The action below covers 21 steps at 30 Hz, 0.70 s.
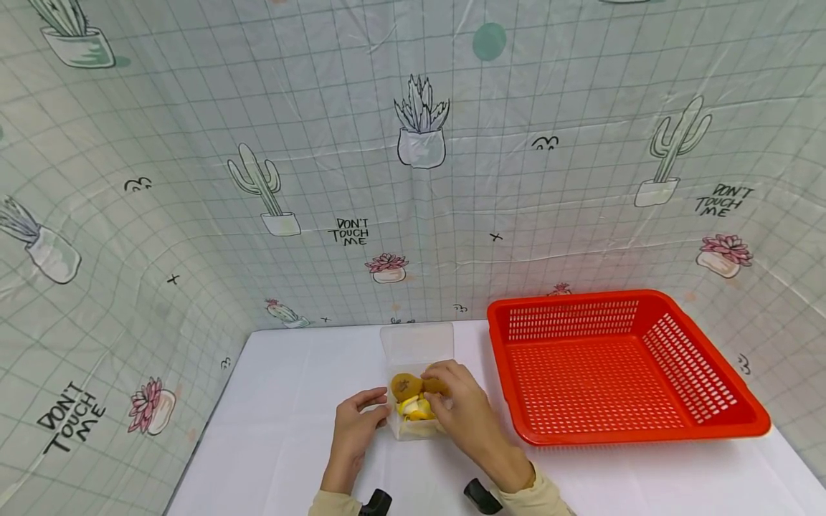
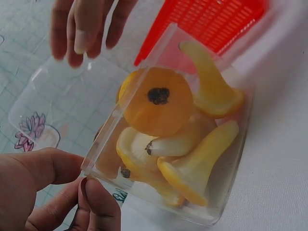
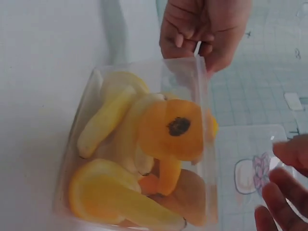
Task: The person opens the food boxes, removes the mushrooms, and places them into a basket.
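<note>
A clear plastic box [image 1: 413,432] stands on the white table with its lid [image 1: 419,342] raised back. Inside are several yellow-orange mushrooms [image 2: 161,108], some with the cap up and others lying with pale stems showing. My left hand [image 1: 356,423] is at the box's left side, where its fingertips touch the wall near the rim. Over the right part of the box is my right hand [image 1: 466,410], fingers spread and bent a little. Nothing shows between those fingers in the right wrist view, and a mushroom [image 1: 435,385] lies partly hidden beneath them.
A large red plastic basket [image 1: 587,390] with slotted walls sits to the right of the box. Behind the table hangs a gridded cloth [image 1: 323,179] printed with potted plants; it also covers the sides.
</note>
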Motion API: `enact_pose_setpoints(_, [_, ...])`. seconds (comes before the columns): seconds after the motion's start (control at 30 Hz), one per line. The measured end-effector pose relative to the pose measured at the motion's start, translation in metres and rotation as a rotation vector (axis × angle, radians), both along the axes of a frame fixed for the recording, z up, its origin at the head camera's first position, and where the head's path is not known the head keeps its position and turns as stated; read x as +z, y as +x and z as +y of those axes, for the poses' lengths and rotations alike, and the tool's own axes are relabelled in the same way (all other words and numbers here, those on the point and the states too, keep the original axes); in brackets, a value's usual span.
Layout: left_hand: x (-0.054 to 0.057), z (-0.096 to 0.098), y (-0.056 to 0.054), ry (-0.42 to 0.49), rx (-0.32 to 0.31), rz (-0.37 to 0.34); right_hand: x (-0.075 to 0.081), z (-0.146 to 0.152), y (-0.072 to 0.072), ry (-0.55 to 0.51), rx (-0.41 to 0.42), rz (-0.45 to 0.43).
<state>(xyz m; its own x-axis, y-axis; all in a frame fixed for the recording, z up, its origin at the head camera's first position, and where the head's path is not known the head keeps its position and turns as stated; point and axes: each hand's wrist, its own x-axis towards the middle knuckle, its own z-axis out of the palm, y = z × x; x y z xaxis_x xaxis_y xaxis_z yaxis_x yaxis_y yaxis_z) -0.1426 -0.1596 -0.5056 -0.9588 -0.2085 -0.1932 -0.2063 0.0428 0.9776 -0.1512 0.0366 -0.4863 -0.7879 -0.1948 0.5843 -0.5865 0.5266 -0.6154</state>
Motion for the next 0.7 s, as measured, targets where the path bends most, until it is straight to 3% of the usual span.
enact_pose_setpoints(0.4, [0.001, 0.001, 0.002, 0.024, -0.006, 0.02, -0.014, -0.009, -0.009, 0.165, 0.129, 0.01])
enact_pose_setpoints(0.7, [0.0, 0.001, 0.002, 0.014, -0.003, 0.017, -0.014, -0.013, -0.014, 0.25, 0.194, 0.006])
